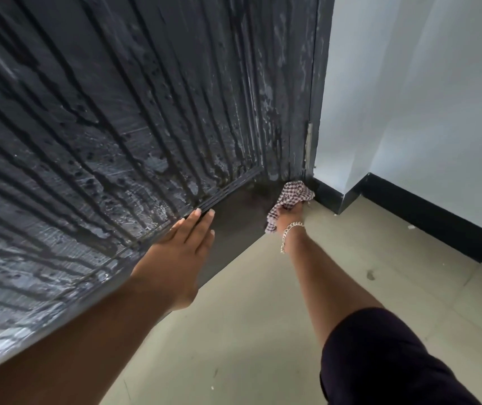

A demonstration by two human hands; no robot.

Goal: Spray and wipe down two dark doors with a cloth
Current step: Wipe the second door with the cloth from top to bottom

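Note:
A dark grooved door (pixel 111 118) fills the left and upper view, wet with streaks and drips running down its panel. My left hand (pixel 179 252) lies flat with straight fingers against the door's lower part. My right hand (pixel 288 214), a chain bracelet on its wrist, grips a red-and-white checked cloth (pixel 290 197) and presses it at the door's bottom right corner, near the floor and the frame. Most of the right hand's fingers are hidden under the cloth.
A dark door frame (pixel 320 92) with a hinge stands at the right of the door. A white wall (pixel 426 97) with a black skirting (pixel 426 217) runs to the right. Beige floor tiles (pixel 263 331) lie below.

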